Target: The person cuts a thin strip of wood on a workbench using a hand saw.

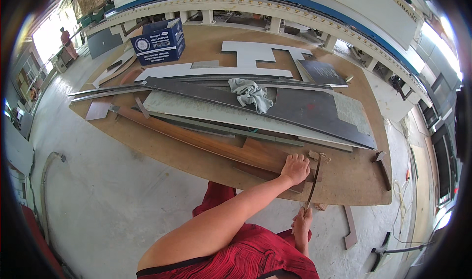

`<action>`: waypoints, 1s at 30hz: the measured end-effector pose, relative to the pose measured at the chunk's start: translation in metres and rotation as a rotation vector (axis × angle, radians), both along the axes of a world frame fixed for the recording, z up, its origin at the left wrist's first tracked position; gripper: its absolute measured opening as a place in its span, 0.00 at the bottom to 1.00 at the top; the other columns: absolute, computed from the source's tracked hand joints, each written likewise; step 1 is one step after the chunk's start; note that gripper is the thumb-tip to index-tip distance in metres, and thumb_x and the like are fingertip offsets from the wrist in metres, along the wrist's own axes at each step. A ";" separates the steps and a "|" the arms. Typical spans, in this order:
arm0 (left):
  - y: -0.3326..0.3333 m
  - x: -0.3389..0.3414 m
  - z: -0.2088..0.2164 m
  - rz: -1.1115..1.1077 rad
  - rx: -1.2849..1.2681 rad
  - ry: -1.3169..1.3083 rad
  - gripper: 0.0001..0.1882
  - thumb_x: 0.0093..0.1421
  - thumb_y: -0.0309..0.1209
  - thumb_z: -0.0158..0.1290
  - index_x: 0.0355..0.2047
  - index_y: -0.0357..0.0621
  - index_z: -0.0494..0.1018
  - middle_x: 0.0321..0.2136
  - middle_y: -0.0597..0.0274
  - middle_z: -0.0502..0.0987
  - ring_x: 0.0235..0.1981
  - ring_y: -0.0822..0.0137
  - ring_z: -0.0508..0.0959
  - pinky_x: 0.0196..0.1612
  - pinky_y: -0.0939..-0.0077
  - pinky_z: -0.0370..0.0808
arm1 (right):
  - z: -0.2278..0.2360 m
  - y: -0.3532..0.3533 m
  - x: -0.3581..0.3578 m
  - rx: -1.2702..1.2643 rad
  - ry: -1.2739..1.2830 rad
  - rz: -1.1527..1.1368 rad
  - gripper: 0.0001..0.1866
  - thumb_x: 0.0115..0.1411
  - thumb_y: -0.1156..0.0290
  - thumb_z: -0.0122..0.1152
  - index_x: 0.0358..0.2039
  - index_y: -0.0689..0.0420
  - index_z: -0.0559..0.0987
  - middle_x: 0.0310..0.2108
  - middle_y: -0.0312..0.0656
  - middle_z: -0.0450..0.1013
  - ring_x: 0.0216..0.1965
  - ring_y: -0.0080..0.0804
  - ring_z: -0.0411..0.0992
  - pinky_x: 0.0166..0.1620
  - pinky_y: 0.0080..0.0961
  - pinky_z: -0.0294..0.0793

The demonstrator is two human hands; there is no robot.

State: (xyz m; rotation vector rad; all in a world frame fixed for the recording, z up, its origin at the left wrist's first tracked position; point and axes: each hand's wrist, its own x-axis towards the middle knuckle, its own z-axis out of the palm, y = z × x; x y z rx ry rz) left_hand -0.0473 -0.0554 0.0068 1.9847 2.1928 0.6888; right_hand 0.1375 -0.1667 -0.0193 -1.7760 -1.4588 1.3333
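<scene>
My left hand (296, 169) presses down on the right end of a long brown wooden board (216, 147), its fingers bent over the top. That board lies along the table's near edge, with a reddish-brown strip (255, 173) below it. In my right hand (302, 221), closed just off the table's front edge, is the lower end of a long thin dark blade (314, 183). The blade is seen nearly edge-on and rises beside the board's end, right of my left hand. Whether it touches the board I cannot tell. Small wood scraps (319, 155) lie by its upper end.
A hammer (382, 170) lies at the table's right end. Grey panels (295, 107) with a crumpled cloth (250, 95), white cut-out panels (250, 55) and a blue box (158, 42) cover the brown table (354, 185). Behind stands a large machine (275, 6). A person (68, 42) is far left.
</scene>
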 end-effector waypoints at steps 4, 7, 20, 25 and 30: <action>0.003 0.006 0.003 -0.028 0.014 -0.014 0.13 0.63 0.40 0.46 0.37 0.45 0.74 0.38 0.56 0.75 0.45 0.56 0.73 0.48 0.57 0.67 | -0.059 -0.054 0.048 0.227 -0.086 0.033 0.10 0.68 0.66 0.48 0.33 0.60 0.66 0.16 0.42 0.66 0.17 0.32 0.69 0.21 0.32 0.68; 0.001 0.005 -0.004 -0.006 0.047 0.024 0.13 0.63 0.40 0.47 0.36 0.45 0.74 0.36 0.57 0.76 0.42 0.56 0.74 0.46 0.57 0.68 | -0.056 -0.068 0.052 0.266 -0.090 0.047 0.09 0.67 0.69 0.49 0.32 0.60 0.66 0.17 0.42 0.67 0.19 0.31 0.69 0.22 0.31 0.68; 0.003 0.006 0.000 -0.010 0.027 -0.002 0.13 0.63 0.40 0.47 0.37 0.44 0.74 0.38 0.55 0.76 0.44 0.56 0.73 0.48 0.56 0.67 | -0.060 -0.063 0.048 0.263 -0.033 0.041 0.07 0.68 0.68 0.47 0.36 0.58 0.67 0.19 0.42 0.69 0.14 0.26 0.66 0.17 0.27 0.66; 0.000 0.000 0.001 -0.019 0.006 -0.011 0.13 0.63 0.39 0.47 0.37 0.45 0.75 0.38 0.56 0.76 0.45 0.56 0.73 0.48 0.56 0.67 | -0.037 -0.048 0.036 0.173 -0.006 0.042 0.08 0.68 0.68 0.47 0.36 0.60 0.68 0.16 0.38 0.66 0.14 0.25 0.65 0.18 0.27 0.65; 0.001 0.003 -0.001 -0.010 0.033 -0.016 0.13 0.63 0.39 0.47 0.37 0.44 0.74 0.38 0.55 0.76 0.45 0.55 0.73 0.49 0.56 0.67 | -0.002 0.020 0.003 0.033 0.061 0.005 0.08 0.69 0.67 0.45 0.36 0.58 0.68 0.15 0.36 0.64 0.11 0.24 0.63 0.13 0.24 0.61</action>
